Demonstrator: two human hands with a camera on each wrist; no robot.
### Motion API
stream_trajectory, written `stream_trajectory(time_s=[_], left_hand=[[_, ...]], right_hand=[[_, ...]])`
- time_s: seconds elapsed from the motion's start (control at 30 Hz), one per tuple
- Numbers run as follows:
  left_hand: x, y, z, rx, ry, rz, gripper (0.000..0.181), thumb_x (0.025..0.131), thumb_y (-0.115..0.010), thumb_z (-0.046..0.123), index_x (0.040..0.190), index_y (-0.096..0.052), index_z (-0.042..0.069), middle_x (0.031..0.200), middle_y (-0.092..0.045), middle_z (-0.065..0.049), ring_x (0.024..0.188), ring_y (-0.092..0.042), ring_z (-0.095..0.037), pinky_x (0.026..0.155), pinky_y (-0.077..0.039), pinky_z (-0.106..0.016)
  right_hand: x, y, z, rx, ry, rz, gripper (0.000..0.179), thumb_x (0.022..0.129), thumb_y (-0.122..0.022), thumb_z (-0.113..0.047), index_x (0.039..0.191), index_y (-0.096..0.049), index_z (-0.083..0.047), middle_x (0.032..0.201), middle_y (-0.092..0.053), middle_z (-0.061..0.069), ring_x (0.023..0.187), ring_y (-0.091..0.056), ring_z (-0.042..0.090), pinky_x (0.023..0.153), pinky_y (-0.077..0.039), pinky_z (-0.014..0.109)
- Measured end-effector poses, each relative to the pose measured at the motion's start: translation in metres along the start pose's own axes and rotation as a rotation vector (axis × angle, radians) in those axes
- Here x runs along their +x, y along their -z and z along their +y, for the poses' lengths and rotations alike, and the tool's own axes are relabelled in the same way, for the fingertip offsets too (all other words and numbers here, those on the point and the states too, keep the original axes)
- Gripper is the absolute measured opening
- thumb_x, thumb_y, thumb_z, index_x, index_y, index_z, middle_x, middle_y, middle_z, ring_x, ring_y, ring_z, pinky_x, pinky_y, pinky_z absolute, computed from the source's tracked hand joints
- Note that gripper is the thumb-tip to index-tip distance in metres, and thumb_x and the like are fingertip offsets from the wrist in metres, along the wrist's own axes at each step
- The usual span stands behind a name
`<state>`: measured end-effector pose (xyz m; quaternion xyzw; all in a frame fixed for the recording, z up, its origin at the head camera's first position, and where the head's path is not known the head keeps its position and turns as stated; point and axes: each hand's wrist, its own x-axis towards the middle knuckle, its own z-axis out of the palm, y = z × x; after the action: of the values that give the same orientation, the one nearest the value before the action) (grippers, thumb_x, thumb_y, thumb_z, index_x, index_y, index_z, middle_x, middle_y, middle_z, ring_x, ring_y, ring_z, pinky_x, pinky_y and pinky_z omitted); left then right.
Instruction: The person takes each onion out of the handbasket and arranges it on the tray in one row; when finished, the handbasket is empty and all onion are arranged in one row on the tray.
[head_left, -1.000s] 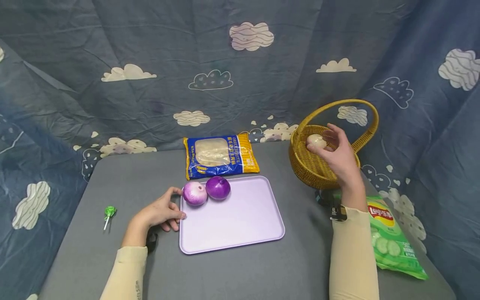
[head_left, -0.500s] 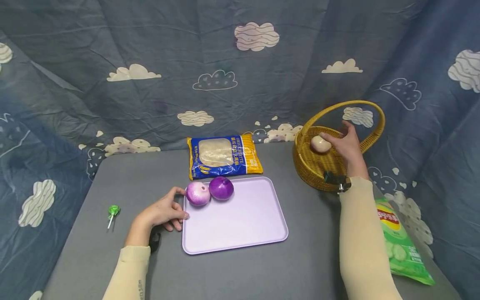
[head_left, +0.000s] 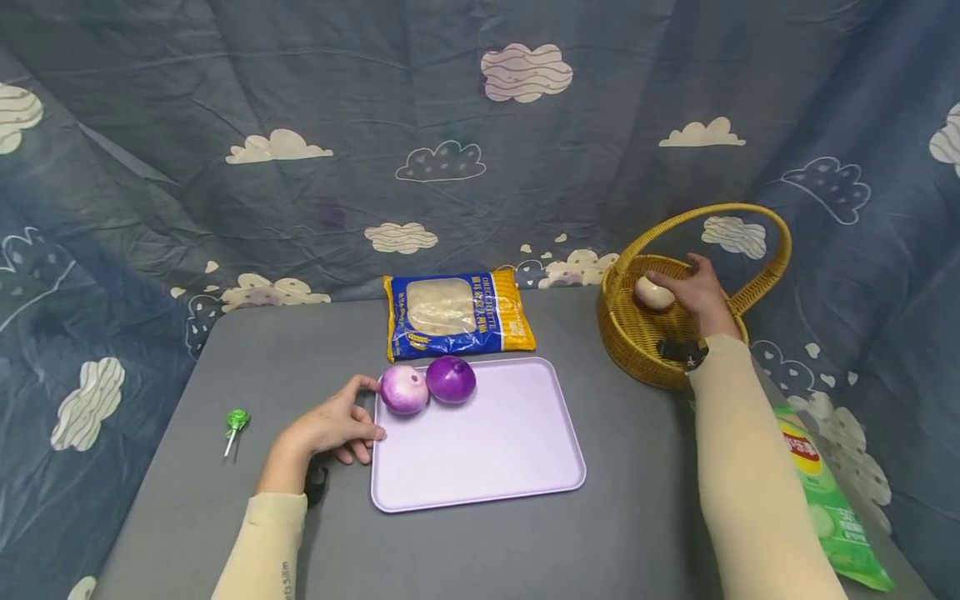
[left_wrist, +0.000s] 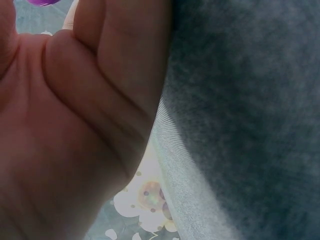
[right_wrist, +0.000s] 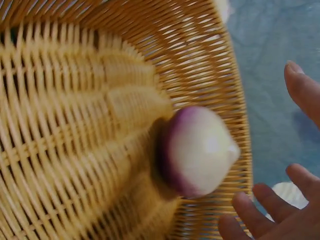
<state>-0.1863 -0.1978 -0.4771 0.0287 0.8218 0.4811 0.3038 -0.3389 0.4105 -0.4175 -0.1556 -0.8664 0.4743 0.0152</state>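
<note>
A white onion with a purple side lies in the wicker basket, against its wall. My right hand is inside the handle's arch over the basket, its thumb near the onion in the head view. In the right wrist view its fingers are spread, apart from the onion. My left hand rests at the left edge of the lilac tray, thumb and index finger at the rim. A pale purple onion and a dark purple onion sit side by side in the tray's far left corner.
A blue and yellow bag of orecchiette pasta lies behind the tray. A green lollipop is on the grey table at the left. At the right edge lies a green chip bag, partly covered by the right sleeve.
My right hand has lowered into the basket and let go of the white and purple onion, which now lies there. The left hand stays at the tray, while the head view has shifted slightly.
</note>
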Motion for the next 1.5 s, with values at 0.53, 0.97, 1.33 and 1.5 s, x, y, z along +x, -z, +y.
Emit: stream_trajectory(time_s=[0.53,0.97,1.33,1.5], left_hand=[[0.003,0.0,-0.002,0.005,0.01,0.014,0.075,0.095,-0.08,0.018,0.15,-0.03,0.017,0.084,-0.073,-0.009,0.059,-0.073,-0.016,0.051,-0.057,-0.031],[0.003,0.0,-0.002,0.007,0.015,0.015,0.075,0.095,-0.081,0.017,0.15,-0.03,0.018,0.081,-0.072,-0.007,0.058,-0.072,-0.015,0.05,-0.056,-0.03],[0.003,0.001,-0.002,-0.001,0.014,0.013,0.075,0.094,-0.08,0.016,0.15,-0.03,0.018,0.08,-0.072,-0.007,0.058,-0.072,-0.016,0.05,-0.056,-0.029],[0.003,0.001,-0.002,-0.004,0.015,0.016,0.074,0.094,-0.08,0.017,0.149,-0.031,0.018,0.08,-0.072,-0.008,0.058,-0.072,-0.016,0.05,-0.056,-0.03]], right_hand=[[0.015,-0.012,0.025,0.03,0.004,-0.054,0.114,0.097,-0.078,-0.04,0.17,0.002,-0.007,0.174,-0.014,0.028,0.157,-0.026,0.047,0.132,-0.022,0.057],[0.023,-0.014,0.031,-0.024,-0.005,-0.094,0.117,0.096,-0.078,-0.04,0.168,0.007,-0.002,0.174,-0.009,0.031,0.158,-0.024,0.051,0.132,-0.021,0.06],[0.025,-0.018,0.033,-0.01,0.003,-0.136,0.114,0.098,-0.077,-0.033,0.168,0.008,-0.003,0.173,-0.012,0.032,0.153,-0.029,0.049,0.13,-0.025,0.059],[0.023,-0.016,0.033,-0.013,-0.027,-0.159,0.114,0.097,-0.078,-0.031,0.168,0.007,-0.005,0.172,-0.014,0.031,0.152,-0.027,0.048,0.13,-0.023,0.06]])
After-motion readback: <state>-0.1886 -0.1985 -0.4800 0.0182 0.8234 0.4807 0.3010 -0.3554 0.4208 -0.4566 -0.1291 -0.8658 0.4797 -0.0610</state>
